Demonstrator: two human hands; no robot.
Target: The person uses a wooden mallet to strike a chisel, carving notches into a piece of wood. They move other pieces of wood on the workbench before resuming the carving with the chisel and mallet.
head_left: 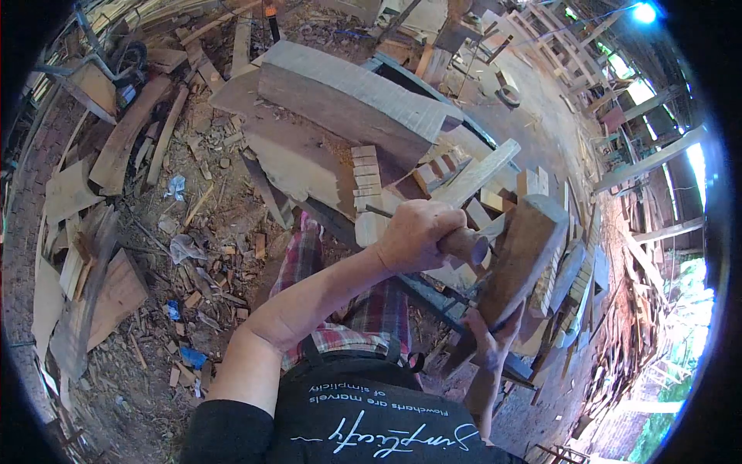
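My left hand [427, 232] is closed around a chisel, and the round butt of its wooden handle [470, 247] sticks out to the right. On the other side of the fist, a short dark piece of its blade points at a notched wooden block [366, 179]. In my right hand [493, 336] is a heavy wooden mallet [524, 251], its thick head raised just right of the chisel's butt. The mallet's handle is mostly hidden. Whether the mallet touches the chisel I cannot tell.
A long thick timber [352, 93] lies beyond the notched block. Several cut wood pieces [568, 286] are stacked at the right. Curved planks [131, 139] lean at the left, and wood chips [209, 271] litter the ground. A lit lamp [644, 13] hangs upper right.
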